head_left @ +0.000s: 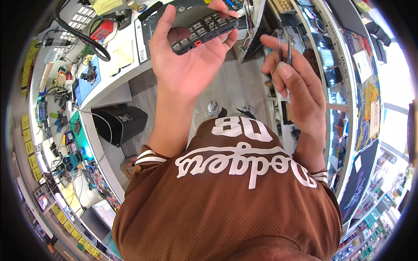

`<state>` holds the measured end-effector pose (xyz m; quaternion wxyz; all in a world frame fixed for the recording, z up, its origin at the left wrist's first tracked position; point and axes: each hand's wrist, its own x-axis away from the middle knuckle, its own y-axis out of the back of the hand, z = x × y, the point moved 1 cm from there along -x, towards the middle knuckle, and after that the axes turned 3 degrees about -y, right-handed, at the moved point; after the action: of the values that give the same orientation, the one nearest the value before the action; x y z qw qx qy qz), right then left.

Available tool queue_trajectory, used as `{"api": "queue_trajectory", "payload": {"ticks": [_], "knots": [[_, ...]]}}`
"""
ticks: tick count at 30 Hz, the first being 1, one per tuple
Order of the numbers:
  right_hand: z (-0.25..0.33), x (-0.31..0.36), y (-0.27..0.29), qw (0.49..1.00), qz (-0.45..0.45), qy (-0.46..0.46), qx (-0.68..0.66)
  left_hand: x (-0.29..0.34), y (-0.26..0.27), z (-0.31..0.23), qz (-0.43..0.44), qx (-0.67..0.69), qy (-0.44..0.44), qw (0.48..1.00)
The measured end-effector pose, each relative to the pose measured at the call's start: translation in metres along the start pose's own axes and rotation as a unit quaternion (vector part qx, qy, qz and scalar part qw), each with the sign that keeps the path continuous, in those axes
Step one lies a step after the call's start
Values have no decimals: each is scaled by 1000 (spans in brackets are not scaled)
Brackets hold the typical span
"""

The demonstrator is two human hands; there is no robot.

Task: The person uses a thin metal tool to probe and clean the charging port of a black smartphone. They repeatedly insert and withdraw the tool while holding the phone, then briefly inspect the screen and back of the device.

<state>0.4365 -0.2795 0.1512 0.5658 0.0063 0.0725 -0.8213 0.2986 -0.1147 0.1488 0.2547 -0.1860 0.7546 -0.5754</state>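
A smartphone (203, 31) with a glossy dark face and a black edge, marked by a small red part, is in my left hand (187, 65). The palm faces up, with the thumb and fingers around the phone's sides. Shelves or lights reflect in its surface. To the right and slightly lower, my right hand (302, 89) grips slim metal tweezers (289, 51) between thumb and fingers. Their tips point up and away from me, apart from the phone.
A white workbench (114, 82) curves along the left, bearing a blue mat (90, 85), tools and cables. Beneath it stands a black bin (122, 124). A black cable (82, 37) loops over the bench's far left. Glass display shelves (328, 58) line the right side.
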Motion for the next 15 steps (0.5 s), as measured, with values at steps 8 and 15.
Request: {"api": "queue_trajectory", "payload": {"ticks": [8,15], "knots": [[0,-4,28,953,134,71,-264,-5,0,-4,4,-30,-23,999],[-6,-3,33,904,161,124,-376,-12,-8,2,-3,-7,-23,1000]]}}
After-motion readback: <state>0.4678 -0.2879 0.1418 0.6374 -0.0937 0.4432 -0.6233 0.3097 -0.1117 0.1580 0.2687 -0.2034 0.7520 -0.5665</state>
